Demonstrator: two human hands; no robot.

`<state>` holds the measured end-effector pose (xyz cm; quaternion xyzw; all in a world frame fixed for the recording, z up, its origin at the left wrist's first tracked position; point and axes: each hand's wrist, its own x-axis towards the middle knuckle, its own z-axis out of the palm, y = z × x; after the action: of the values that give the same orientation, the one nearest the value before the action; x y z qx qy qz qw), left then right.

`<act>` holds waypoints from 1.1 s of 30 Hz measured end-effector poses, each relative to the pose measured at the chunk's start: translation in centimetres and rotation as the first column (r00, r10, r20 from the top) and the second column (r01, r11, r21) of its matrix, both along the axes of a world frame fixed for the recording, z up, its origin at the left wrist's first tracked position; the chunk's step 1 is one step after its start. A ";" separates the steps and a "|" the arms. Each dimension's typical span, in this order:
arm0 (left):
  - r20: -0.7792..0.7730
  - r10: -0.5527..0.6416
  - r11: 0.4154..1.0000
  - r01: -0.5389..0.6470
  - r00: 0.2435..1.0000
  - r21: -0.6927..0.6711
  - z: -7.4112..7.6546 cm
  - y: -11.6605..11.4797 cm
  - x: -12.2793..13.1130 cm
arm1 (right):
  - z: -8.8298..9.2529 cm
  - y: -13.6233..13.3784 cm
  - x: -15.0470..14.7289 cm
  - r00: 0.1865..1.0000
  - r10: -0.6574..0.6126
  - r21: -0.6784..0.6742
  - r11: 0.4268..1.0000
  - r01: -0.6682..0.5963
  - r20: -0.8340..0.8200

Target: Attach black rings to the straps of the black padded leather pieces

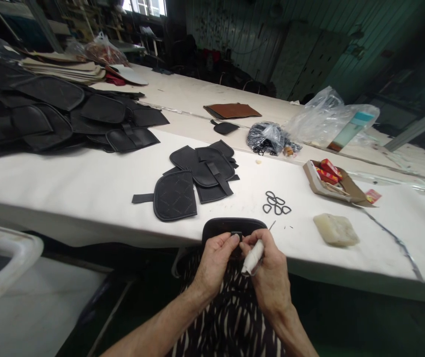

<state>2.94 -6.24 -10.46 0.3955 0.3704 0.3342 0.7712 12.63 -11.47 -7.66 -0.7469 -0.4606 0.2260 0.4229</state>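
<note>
A black leather piece (220, 225) with a rounded, piped edge lies at the table's front edge, before me. My left hand (214, 263) is closed, thumb and fingers pinching a short black strap (237, 234) on that piece. My right hand (272, 263) is closed around a tool with a white wrapped handle (252, 259); a thin dark tip, apparently the tool's, sticks out beyond the knuckles, so it looks like an awl. Its thumb and forefinger also touch the strap's right side. What lies under the fingertips is hidden. Several black D-rings (276, 203) rest just beyond my right hand.
Black leather pieces with straps (175, 196) lie ahead, and a large heap (49, 114) is at left. A yellowish wax-like block (336, 229), an open cardboard box (316, 183) and plastic bags (268, 138) sit at right. A brown sheet (232, 110) lies farther back.
</note>
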 end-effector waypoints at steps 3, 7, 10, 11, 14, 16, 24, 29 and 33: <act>-0.008 -0.006 1.000 0.006 1.000 -0.001 0.2 0.1 -0.1 | -0.2 -0.3 0.0 1.000 -0.009 0.045 0.999 0.009 -0.003; 0.008 -0.001 1.000 0.001 1.000 -0.014 0.4 0.3 -0.1 | -1.2 -0.8 0.2 1.000 -0.009 0.183 0.983 0.011 -0.011; 0.034 0.000 1.000 0.001 0.999 -0.023 0.5 0.4 0.0 | -2.3 -1.2 0.3 0.998 0.062 0.322 0.944 -0.066 0.023; 0.041 -0.004 1.000 0.005 0.999 -0.028 0.5 0.4 0.0 | -2.6 -1.2 0.3 0.995 0.088 0.341 0.935 -0.097 0.043; 0.058 -0.018 0.999 0.021 0.998 -0.044 0.6 0.4 0.1 | -2.9 -1.4 0.3 0.990 0.127 0.349 0.926 -0.142 0.066; 0.064 -0.010 0.998 0.014 0.998 -0.058 0.7 0.4 0.1 | -2.7 -1.5 0.4 0.992 0.122 0.363 0.923 -0.128 0.039; -0.002 0.015 0.983 -0.015 1.000 -0.181 1.5 0.6 0.0 | -0.2 -4.0 2.5 0.983 0.032 0.283 0.959 0.021 -0.181; -0.040 0.025 0.986 -0.031 0.999 -0.165 1.6 0.7 0.2 | 0.3 -6.3 5.7 0.955 0.012 0.292 0.953 0.079 -0.297; -0.057 0.035 0.987 -0.043 0.998 -0.152 1.5 0.7 0.4 | 0.6 -8.3 8.4 0.985 -0.112 0.269 0.952 0.144 -0.133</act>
<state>3.29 -5.50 -9.01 0.3366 0.4233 0.3090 0.7823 21.02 -19.78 -7.02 -0.6940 -0.4129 0.1742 0.5635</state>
